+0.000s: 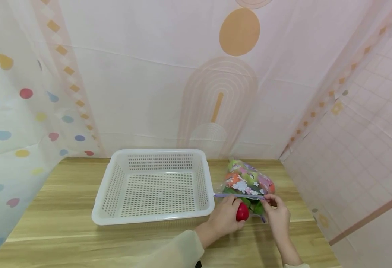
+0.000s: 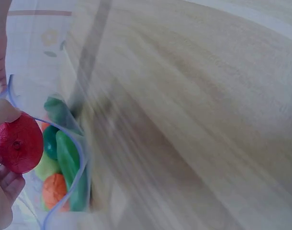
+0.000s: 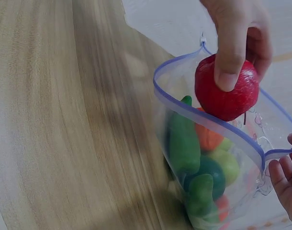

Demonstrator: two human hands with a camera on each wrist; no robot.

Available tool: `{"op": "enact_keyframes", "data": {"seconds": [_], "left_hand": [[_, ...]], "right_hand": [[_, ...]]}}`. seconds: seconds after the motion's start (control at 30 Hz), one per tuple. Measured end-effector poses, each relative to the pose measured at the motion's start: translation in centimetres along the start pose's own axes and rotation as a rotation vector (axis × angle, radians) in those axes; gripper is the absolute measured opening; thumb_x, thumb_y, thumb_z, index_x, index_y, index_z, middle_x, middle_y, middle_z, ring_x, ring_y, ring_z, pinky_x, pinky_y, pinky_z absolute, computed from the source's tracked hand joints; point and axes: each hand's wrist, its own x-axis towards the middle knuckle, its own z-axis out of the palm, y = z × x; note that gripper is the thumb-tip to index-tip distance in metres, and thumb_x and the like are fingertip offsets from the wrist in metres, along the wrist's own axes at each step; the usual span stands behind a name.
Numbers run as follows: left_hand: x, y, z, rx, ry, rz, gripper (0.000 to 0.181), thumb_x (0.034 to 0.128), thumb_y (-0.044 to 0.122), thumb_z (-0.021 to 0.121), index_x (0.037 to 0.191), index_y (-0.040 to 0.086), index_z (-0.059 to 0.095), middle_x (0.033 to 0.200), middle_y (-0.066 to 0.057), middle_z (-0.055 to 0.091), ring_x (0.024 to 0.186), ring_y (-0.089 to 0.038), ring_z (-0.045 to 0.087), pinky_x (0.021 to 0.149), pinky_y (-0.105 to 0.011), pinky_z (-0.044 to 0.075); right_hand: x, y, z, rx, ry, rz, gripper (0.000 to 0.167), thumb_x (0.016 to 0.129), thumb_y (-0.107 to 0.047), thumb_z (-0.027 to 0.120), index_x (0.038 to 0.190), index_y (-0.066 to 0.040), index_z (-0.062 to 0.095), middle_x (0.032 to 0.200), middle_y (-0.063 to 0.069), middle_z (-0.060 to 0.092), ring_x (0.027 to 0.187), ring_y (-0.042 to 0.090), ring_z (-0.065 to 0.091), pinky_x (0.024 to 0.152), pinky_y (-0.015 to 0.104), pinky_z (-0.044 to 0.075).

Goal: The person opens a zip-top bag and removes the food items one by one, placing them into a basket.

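A shiny red apple with a thin stem is gripped between the thumb and fingers of my left hand, at the mouth of a clear zip bag. My right hand pinches the purple-edged rim of that bag at its right end. The bag's mouth gapes toward me. Inside it lie green peppers, an orange piece, a dark green round piece and other produce. In the head view the bag's printed side faces up, partly covering its contents.
A white perforated plastic basket stands on the wooden table, left of the bag, with nothing visible in it. Its right rim is close to the bag's left end. Patterned cloth hangs behind and along both sides of the table.
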Motion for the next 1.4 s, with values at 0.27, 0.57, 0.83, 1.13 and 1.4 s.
{"op": "enact_keyframes", "data": {"seconds": [0.27,0.57,0.83,1.13,1.4], "left_hand": [[0.0,-0.5,-1.8,0.013,0.028,0.086,0.056,0.0726,0.04,0.073,0.114,0.006,0.058,0.106,-0.004,0.053,0.094,-0.013,0.053,0.073,-0.018,0.05],[-0.1,-1.1,-4.1,0.019,0.047,0.158,0.055,0.0717,0.039,0.073,0.113,0.005,0.057,0.106,-0.003,0.051,0.09,-0.01,0.052,0.068,-0.016,0.049],[-0.4,-2.2,-7.0,-0.04,0.0,0.135,0.057,0.0742,0.035,0.073,0.119,0.005,0.054,0.118,-0.006,0.05,0.1,-0.014,0.051,0.074,-0.018,0.05],[-1.5,-5.1,-9.2,0.015,-0.01,0.151,0.059,0.0757,0.031,0.073,0.124,0.003,0.054,0.109,-0.007,0.051,0.095,-0.015,0.053,0.073,-0.019,0.05],[-2.5,-7.8,-10.9,0.049,-0.036,0.086,0.057,0.0754,0.03,0.074,0.121,0.0,0.055,0.108,-0.007,0.053,0.092,-0.015,0.056,0.075,-0.025,0.053]], "right_hand": [[0.4,-0.1,-0.1,0.009,-0.029,0.022,0.015,0.082,-0.006,0.069,0.094,0.002,0.065,0.088,0.015,0.064,0.074,0.006,0.052,0.057,0.013,0.04],[0.6,0.3,-0.1,0.013,-0.015,0.047,0.013,0.082,-0.006,0.068,0.093,0.0,0.066,0.085,0.012,0.064,0.071,0.002,0.051,0.057,0.013,0.041],[0.7,0.5,-0.2,0.008,-0.026,0.045,0.012,0.083,-0.006,0.067,0.093,0.0,0.066,0.086,0.013,0.063,0.072,0.004,0.051,0.056,0.013,0.042],[0.7,0.5,-0.3,0.002,-0.023,0.036,0.012,0.082,-0.006,0.068,0.092,0.0,0.066,0.085,0.012,0.063,0.071,0.004,0.051,0.056,0.013,0.042],[0.6,0.2,-0.1,-0.009,-0.012,-0.012,0.011,0.081,-0.004,0.069,0.09,0.001,0.066,0.081,0.012,0.063,0.069,0.005,0.051,0.054,0.013,0.041]]}}
